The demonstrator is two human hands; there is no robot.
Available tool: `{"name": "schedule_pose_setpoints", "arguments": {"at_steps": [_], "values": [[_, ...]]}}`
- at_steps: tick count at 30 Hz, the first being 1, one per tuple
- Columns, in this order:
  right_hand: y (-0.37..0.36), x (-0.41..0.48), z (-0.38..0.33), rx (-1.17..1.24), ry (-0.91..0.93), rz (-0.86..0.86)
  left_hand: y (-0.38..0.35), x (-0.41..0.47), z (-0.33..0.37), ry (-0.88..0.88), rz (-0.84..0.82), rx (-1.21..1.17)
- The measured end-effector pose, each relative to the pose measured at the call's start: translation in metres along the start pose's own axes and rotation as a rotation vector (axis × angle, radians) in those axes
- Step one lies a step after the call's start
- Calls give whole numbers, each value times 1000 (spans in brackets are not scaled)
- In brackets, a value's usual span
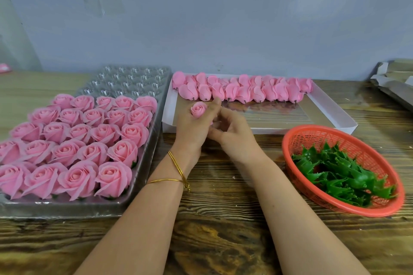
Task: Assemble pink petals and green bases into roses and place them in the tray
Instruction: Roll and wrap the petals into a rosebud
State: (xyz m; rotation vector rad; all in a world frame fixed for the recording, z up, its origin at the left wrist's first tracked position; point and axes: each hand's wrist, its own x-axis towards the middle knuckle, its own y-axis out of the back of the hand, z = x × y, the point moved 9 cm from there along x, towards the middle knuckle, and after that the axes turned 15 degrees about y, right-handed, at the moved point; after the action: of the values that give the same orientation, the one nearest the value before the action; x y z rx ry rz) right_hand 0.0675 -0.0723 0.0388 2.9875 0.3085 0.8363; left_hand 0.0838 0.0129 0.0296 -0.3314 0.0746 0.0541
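the wooden worktop (223, 241) runs under both forearms, bare along its near edge, which leaves room to draw the elbows back. on the left the clear tray (67, 212) sits close in. its near rows are filled with finished roses (78, 147) and its far cups (134, 80) are unfilled, so the next rose likely has to travel over the done ones. the white box (348, 123) lies straight ahead, with petal buds (245, 91) lined along its far wall, stems toward the person for easy picking. the red basket (288, 147) of green bases (342, 172) waits just beside the right forearm. the left hand (192, 127) curls round one bud (198, 109), bloom up, over the box's near corner. the right hand (234, 131) curls in against it; whether it holds anything i cannot tell.
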Motion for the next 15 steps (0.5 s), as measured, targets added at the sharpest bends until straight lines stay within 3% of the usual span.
{"name": "schedule_pose_setpoints", "arguments": {"at_steps": [7,15], "values": [[-4,-5,7,215,-127,6,-2,-2,2,30,-43,15],[1,-2,2,-69,-57,23,0,0,-7,118,0,-29]]}}
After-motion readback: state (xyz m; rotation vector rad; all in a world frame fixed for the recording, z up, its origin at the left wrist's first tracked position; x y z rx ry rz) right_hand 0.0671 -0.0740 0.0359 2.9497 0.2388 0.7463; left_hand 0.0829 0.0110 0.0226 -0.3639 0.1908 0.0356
